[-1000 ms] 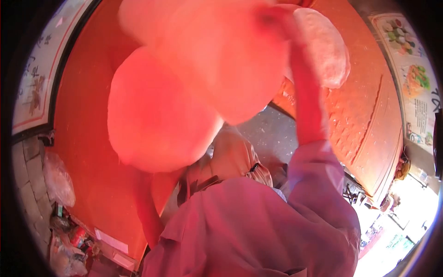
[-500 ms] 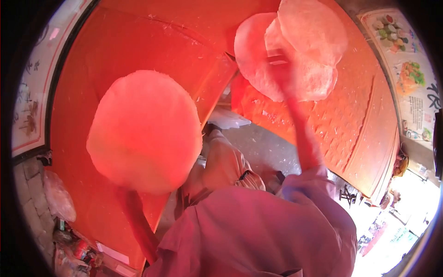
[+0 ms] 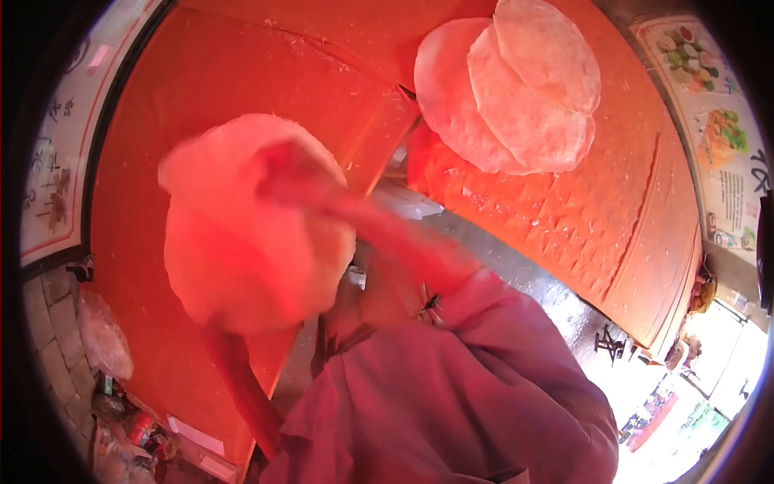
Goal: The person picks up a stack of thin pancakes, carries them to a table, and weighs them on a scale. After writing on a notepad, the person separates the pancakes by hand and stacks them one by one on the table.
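Observation:
A large, thin, round sheet of dough or flatbread (image 3: 234, 234) is over the left part of the red-lit table, its surface bent and partly blurred. My left hand (image 3: 224, 325) reaches under its near edge; the sheet covers the fingers. Above the far half of this sheet is my right hand (image 3: 289, 171), smeared by motion, so its fingers and any contact cannot be made out. Several similar round sheets (image 3: 536, 97) lie overlapping on the right-hand table section, apart from both hands.
The table (image 3: 129, 323) has a fold or seam, and white flecks dot its right section (image 3: 564, 218). A floor gap (image 3: 492, 250) opens between the sections near my body. Plastic bags (image 3: 105, 339) and clutter sit at lower left. Printed posters (image 3: 726, 129) hang on both sides.
My right hand has moved left from the overlapping sheets to over the single sheet. That sheet's outline is now bent and less round. My left arm stays at its near edge.

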Motion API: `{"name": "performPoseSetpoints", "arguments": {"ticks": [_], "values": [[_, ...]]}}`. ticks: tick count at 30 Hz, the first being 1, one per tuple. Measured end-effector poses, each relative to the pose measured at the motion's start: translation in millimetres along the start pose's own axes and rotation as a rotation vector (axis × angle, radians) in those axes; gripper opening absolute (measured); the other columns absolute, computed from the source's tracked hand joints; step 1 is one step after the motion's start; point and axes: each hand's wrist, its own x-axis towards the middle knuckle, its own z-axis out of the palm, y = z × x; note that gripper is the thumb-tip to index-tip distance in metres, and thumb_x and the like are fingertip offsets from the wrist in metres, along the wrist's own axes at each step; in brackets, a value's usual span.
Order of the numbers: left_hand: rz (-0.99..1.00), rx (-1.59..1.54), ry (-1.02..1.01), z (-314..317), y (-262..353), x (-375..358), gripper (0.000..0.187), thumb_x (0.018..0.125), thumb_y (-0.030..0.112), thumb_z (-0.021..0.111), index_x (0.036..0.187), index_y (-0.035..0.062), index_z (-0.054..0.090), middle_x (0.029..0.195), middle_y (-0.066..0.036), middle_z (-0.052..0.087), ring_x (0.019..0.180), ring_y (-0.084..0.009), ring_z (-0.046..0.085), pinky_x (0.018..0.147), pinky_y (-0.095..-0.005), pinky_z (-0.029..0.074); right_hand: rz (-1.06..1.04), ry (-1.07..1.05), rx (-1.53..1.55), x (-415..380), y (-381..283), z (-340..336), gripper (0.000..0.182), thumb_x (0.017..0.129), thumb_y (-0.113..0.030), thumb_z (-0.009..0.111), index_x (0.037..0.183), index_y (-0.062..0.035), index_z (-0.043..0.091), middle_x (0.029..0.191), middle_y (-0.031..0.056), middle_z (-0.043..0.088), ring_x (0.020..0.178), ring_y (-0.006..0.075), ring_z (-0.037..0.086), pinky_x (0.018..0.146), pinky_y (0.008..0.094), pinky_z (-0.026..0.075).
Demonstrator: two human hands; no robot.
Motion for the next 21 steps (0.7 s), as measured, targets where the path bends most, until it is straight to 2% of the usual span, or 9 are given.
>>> {"name": "performPoseSetpoints", "arguments": {"ticks": [5,10,12,14,16,17,19,20,21], "values": [[-0.113,-0.089,0.002,-30.2,-15.6,16.5,0.053,0.086,0.011,0.052,0.135,-0.0022,0.035,0.13,-0.016,0.047,0.117,-0.0301,0.049,0.096,-0.0436,0.045,-0.253,0.483,0.218,-59.3,-11.5,-260.5,0.032,0.081,-0.008,0.051,0.111,0.0017,0.057,0.109,0.0155,0.059,0.099,0.0218,0.059,0.086,0.0326,0.047],[-0.082,-0.074,0.009,-32.6,-16.6,19.5,0.046,0.089,0.013,0.049,0.131,-0.0017,0.039,0.122,-0.014,0.052,0.106,-0.0234,0.056,0.083,-0.0355,0.052,-0.453,0.779,-0.302,-190.9,16.0,-577.7,0.033,0.093,-0.009,0.041,0.121,0.0045,0.053,0.12,0.017,0.057,0.105,0.0225,0.058,0.093,0.0303,0.046],[-0.066,-0.173,-0.161,-43.3,-15.0,20.8,0.048,0.091,0.019,0.049,0.134,0.0001,0.038,0.127,-0.013,0.05,0.116,-0.0265,0.05,0.093,-0.0412,0.046,-0.448,1.002,0.24,-204.8,5.6,-522.4,0.024,0.092,-0.008,0.046,0.108,0.0064,0.056,0.113,0.0214,0.059,0.101,0.0291,0.06,0.086,0.0356,0.051],[-0.016,-0.252,-0.244,-26.4,-11.9,15.5,0.049,0.094,0.024,0.048,0.136,0.0019,0.038,0.131,-0.013,0.048,0.12,-0.0272,0.047,0.097,-0.0431,0.044,-0.264,1.336,0.473,-216.8,53.4,-532.8,0.018,0.089,-0.01,0.052,0.099,0.0037,0.056,0.107,0.0218,0.062,0.092,0.0322,0.063,0.074,0.0375,0.055],[0.068,-0.307,-0.232,14.8,0.5,-9.2,0.049,0.096,0.029,0.047,0.137,0.0035,0.038,0.132,-0.012,0.048,0.12,-0.0256,0.048,0.096,-0.0412,0.044,-0.178,1.332,0.425,-206.2,94.8,-491.4,0.022,0.085,-0.015,0.058,0.101,-0.0012,0.054,0.101,0.0216,0.061,0.089,0.0354,0.064,0.066,0.043,0.057],[0.052,-0.341,-0.416,4.6,-2.5,-0.4,0.05,0.096,0.031,0.047,0.137,0.0039,0.038,0.133,-0.011,0.047,0.12,-0.0249,0.048,0.096,-0.0402,0.043,-0.231,1.168,0.388,-193.0,111.0,-464.0,0.022,0.09,-0.016,0.055,0.106,-0.0012,0.055,0.098,0.0207,0.066,0.078,0.032,0.066,0.059,0.0331,0.056],[0.016,-0.399,-0.784,-29.2,-8.1,23.6,0.053,0.096,0.035,0.047,0.138,0.0047,0.037,0.134,-0.01,0.047,0.119,-0.0234,0.048,0.097,-0.0382,0.042,-0.341,0.874,0.353,-137.1,98.0,-341.4,0.022,0.092,-0.016,0.053,0.108,-0.0018,0.057,0.095,0.0162,0.066,0.081,0.0267,0.066,0.064,0.0326,0.056],[0.076,-0.229,-0.641,-22.8,-9.2,20.4,0.053,0.096,0.034,0.048,0.138,0.0045,0.037,0.134,-0.01,0.047,0.119,-0.0224,0.049,0.096,-0.0369,0.042,-0.535,0.563,0.172,-105.5,126.5,-288.9,0.026,0.091,-0.014,0.053,0.114,-0.0016,0.054,0.098,0.016,0.065,0.091,0.0268,0.064,0.074,0.0331,0.055],[0.135,-0.06,-0.496,-8.3,-12.0,14.5,0.053,0.096,0.034,0.048,0.138,0.0044,0.037,0.134,-0.01,0.047,0.118,-0.0214,0.049,0.095,-0.0355,0.043,-0.416,0.135,0.585,-106.1,74.0,-207.7,0.033,0.089,-0.012,0.057,0.12,-0.0015,0.05,0.103,0.0135,0.062,0.097,0.0244,0.06,0.081,0.032,0.051]]}}
